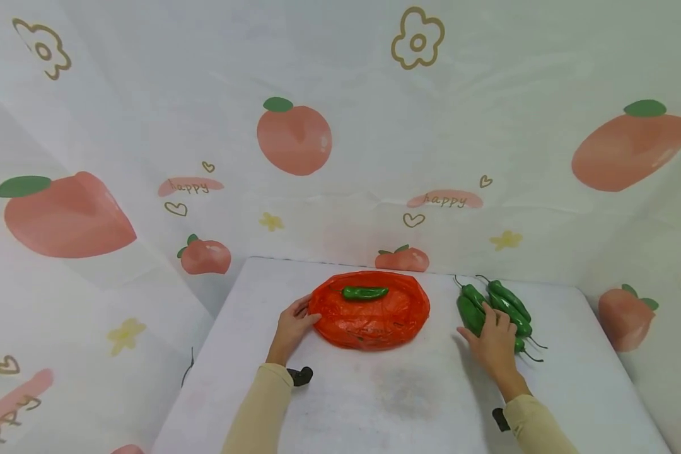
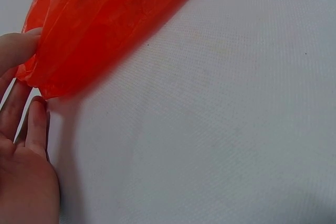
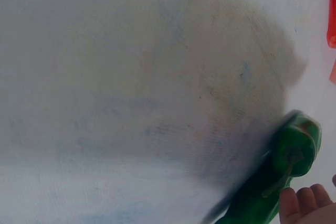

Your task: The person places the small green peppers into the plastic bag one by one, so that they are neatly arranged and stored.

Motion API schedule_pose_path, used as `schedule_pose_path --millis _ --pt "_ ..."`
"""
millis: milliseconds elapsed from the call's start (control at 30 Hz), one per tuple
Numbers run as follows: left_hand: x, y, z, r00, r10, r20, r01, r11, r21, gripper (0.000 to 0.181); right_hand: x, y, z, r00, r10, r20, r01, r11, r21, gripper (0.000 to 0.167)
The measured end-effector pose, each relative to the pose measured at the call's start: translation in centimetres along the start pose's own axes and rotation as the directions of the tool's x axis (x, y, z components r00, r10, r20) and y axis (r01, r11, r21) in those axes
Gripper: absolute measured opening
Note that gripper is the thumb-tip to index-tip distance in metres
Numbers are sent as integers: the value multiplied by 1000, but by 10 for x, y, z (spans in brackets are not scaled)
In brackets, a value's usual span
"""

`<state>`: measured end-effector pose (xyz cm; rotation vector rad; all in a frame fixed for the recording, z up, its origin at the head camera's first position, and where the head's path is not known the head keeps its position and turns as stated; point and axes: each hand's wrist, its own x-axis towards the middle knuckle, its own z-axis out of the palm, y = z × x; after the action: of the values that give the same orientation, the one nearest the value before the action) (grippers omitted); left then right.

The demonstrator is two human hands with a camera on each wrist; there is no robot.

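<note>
A red plastic bag (image 1: 369,323), spread into a shallow oval with a raised rim, lies on the white table with one green chili pepper (image 1: 365,293) inside. At its left rim my left hand (image 1: 288,329) pinches the plastic, thumb above and fingers below, as the left wrist view shows on the red film (image 2: 89,45). To the right of the bag is a pile of several green peppers (image 1: 505,306) with long stems. My right hand (image 1: 495,350) is over the near left part of this pile, fingers spread. In the right wrist view its fingertips (image 3: 306,199) are beside a pepper (image 3: 296,148); contact is unclear.
The white tabletop (image 1: 403,384) has a faint grey smudge near the front. A printed white cloth (image 1: 352,214) with fruit and flowers stands behind and at both sides. Black straps or mounts (image 1: 301,376) are at both wrists.
</note>
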<state>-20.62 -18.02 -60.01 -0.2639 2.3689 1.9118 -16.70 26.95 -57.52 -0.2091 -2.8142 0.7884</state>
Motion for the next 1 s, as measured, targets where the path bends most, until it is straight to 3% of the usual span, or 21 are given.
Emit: schedule_pose_path --millis 233,500,1000 --pt "0 1 0 1000 -2 -4 2 1000 -1 58 0 1 0 997 65 47 -68 995 77 82" --pt "3 -2 1 1000 12 6 -12 1000 -8 58 1 5 2 998 55 22 -57 994 96 74" --pt "2 -2 2 1000 29 7 -29 999 -13 59 -1 9 1 994 72 85 -79 993 88 60"
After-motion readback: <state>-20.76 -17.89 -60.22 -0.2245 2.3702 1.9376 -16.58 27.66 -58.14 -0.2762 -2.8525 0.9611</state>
